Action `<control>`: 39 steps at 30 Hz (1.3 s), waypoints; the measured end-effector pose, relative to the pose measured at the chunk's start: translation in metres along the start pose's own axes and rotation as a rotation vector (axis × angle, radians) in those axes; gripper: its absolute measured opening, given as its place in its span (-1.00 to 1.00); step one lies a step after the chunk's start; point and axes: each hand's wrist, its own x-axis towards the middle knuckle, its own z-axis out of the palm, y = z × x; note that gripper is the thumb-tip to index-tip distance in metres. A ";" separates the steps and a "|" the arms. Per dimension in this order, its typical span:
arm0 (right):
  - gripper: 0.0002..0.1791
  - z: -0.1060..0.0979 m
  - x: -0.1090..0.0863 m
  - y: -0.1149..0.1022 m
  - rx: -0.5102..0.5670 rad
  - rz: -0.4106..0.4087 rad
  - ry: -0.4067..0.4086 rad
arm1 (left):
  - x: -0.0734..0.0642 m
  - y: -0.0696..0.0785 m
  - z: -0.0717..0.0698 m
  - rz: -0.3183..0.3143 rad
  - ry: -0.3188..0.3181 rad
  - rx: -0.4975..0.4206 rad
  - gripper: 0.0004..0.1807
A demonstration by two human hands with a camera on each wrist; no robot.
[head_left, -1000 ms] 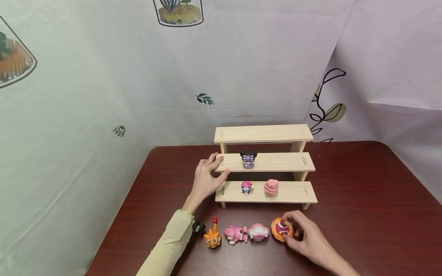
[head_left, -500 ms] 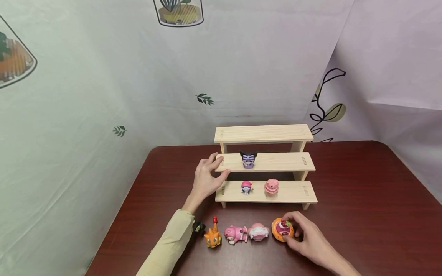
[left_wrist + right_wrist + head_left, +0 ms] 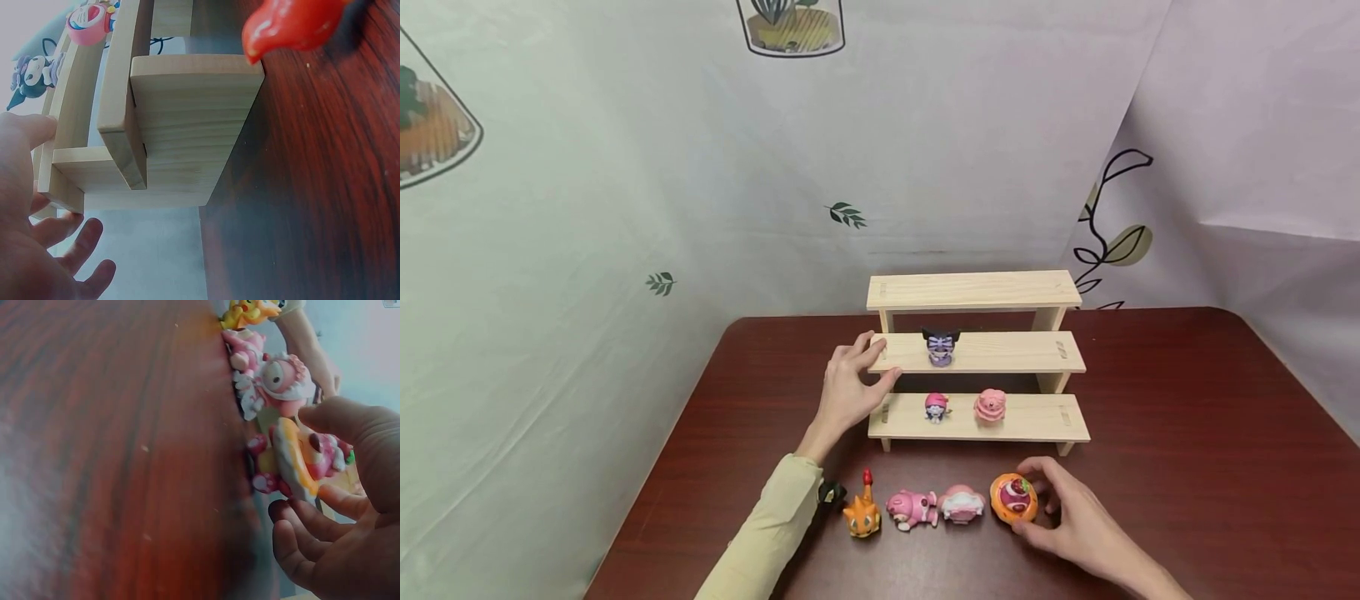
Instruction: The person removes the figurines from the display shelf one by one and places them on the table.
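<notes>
My left hand (image 3: 847,379) holds the left end of the middle board of a three-tier wooden display shelf (image 3: 1030,352). In the left wrist view the thumb lies on the board and fingers reach below its end. My right hand (image 3: 1071,517) has thumb and fingers curled round a figurine (image 3: 1013,498) with an orange ring and a strawberry top, standing on the table. The right wrist view shows the fingertips at opposite sides of the ring. A purple-and-black figurine (image 3: 941,347) stands on the middle board. A pink-capped figurine (image 3: 936,407) and a pink figurine (image 3: 990,406) occupy the lowest board.
Left of the right hand, a row of figurines lies on the dark red table (image 3: 1210,467): a pink-and-white one (image 3: 962,505), a pink one (image 3: 912,509), an orange one with a red-tipped tail (image 3: 862,512) and a black one (image 3: 831,493) partly behind the sleeve. Patterned cloth hangs behind.
The right hand's thumb and forefinger have spread slightly, from the strawberry top out to the ring's edge. The left hand stays on the shelf.
</notes>
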 end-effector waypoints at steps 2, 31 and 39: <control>-0.26 -0.003 0.001 -0.001 -0.009 -0.004 0.020 | 0.000 0.000 0.000 -0.006 -0.004 0.002 -0.43; -0.46 -0.051 0.106 -0.025 -0.054 -0.146 0.138 | 0.000 0.002 -0.001 0.003 0.000 -0.002 -0.43; -0.46 -0.049 0.129 -0.026 -0.031 -0.145 0.072 | 0.000 -0.001 0.001 0.004 0.008 -0.004 -0.43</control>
